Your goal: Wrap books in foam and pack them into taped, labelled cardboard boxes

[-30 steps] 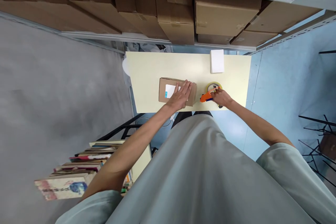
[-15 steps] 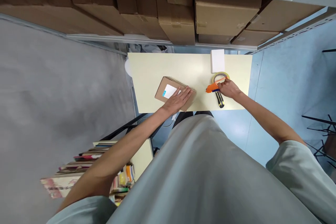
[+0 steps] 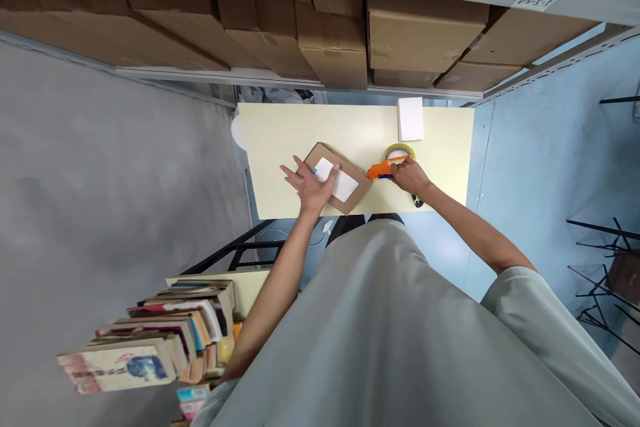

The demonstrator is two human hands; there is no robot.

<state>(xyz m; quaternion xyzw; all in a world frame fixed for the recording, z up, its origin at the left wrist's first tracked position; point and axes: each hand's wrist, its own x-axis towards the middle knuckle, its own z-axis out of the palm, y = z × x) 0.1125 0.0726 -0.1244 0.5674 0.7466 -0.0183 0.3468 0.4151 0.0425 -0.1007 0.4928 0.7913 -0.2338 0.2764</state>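
Note:
A small brown cardboard box with a white label lies at an angle on the pale table. My left hand is over the box's left end, its thumb on the label and its fingers spread toward the left edge. In my right hand is an orange tape dispenser fitted with a yellowish roll of tape. Its front end meets, or nearly meets, the right corner of the box. Partly hidden below my right hand, a black and yellow utility knife lies on the table.
A white stack or small box stands at the back right of the table. Cardboard boxes fill a metal shelf above the far edge. Books are piled at the lower left.
My right hand has brought the tape dispenser left to the box, uncovering some tabletop. My left hand has shifted from the box's right part to its left end, fingers now spread.

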